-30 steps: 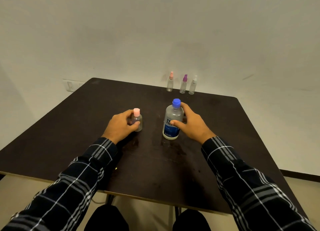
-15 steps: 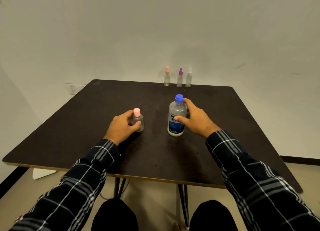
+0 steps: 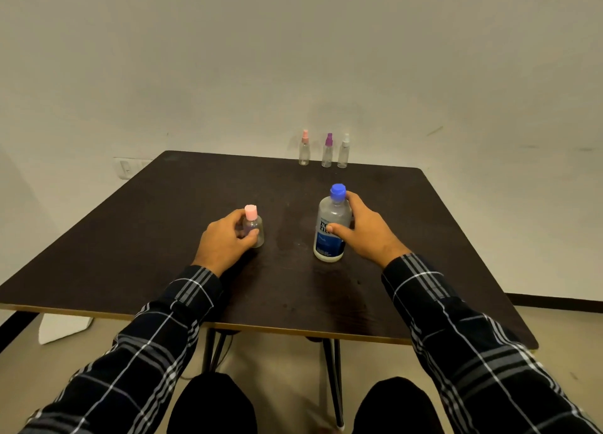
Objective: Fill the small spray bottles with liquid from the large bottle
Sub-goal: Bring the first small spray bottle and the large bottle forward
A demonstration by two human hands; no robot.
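Dark-brown bench (image 3: pixel 156 228) is carrying five bottles by my count. I am seeing one large bottle (image 3: pixel 329 239) with a blue cap standing upright near the middle. The right hand (image 3: pixel 367 234) is wrapping its fingers (image 3: pixel 337 229) round the bottle's body. One small pink-capped bottle (image 3: pixel 256 229) is standing to its left, apart from it, and the left hand (image 3: pixel 222 243) is gripping it with curled fingers. Three more are lining up close together at the far edge, well apart from both hands: a pink-topped spray bottle (image 3: pixel 304 151), a purple-topped spray bottle (image 3: pixel 327 153) and a white-topped spray bottle (image 3: pixel 343 153). Two plaid sleeves (image 3: pixel 456 335) are reaching over the near edge.
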